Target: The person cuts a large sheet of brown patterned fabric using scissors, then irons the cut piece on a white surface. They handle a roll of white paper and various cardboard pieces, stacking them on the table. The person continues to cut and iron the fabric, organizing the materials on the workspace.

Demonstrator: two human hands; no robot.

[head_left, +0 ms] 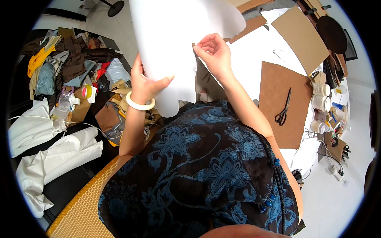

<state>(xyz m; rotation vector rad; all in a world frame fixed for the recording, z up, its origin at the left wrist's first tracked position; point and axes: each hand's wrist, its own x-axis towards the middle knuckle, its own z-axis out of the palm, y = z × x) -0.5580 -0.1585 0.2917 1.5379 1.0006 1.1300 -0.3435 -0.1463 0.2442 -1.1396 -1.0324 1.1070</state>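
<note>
A large white sheet (166, 43), curled into a loose roll at its lower left, stands up in front of me. My left hand (145, 81), a cream bangle round its wrist, grips the curled side with the thumb across the front. At the sheet's right edge, my right hand (214, 53) is closed, its thumb and forefinger pinching the edge. A narrow brown strip (193, 45) shows beside those fingertips; whether it is joined to the sheet I cannot tell. Black scissors (283, 109) lie on a brown sheet (272, 87) to the right.
White paper (248, 59) and a tan board (300, 39) cover the table at the right. Several white jars (321, 103) line its far right edge. On the left, a dark table holds heaped fabric scraps (73, 55), a yellow tape roll (86, 91) and crumpled white cloth (59, 160).
</note>
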